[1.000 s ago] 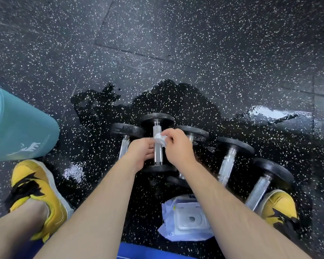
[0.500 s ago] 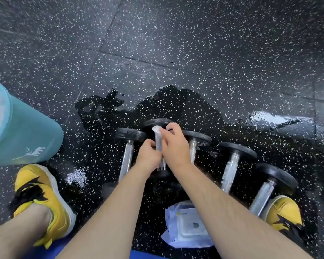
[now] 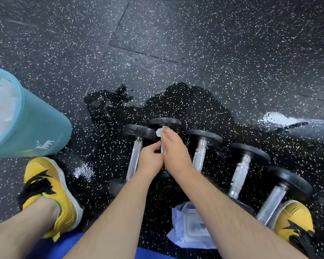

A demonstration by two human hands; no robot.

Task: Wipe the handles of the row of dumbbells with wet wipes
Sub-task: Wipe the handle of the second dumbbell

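Both forearms were stretched forward over the row of dumbbells (image 3: pixel 200 146) lying on the floor (image 3: pixel 176 53). The left hand (image 3: pixel 151 158) was curled round the near part of the handle (image 3: pixel 162 147) of the second dumbbell (image 3: pixel 165 122). The wet wipe (image 3: pixel 159 132) was pinched by the right hand (image 3: pixel 176 152) against the handle's far end. Compared with a second ago, the wipe had been carried up from mid-handle.
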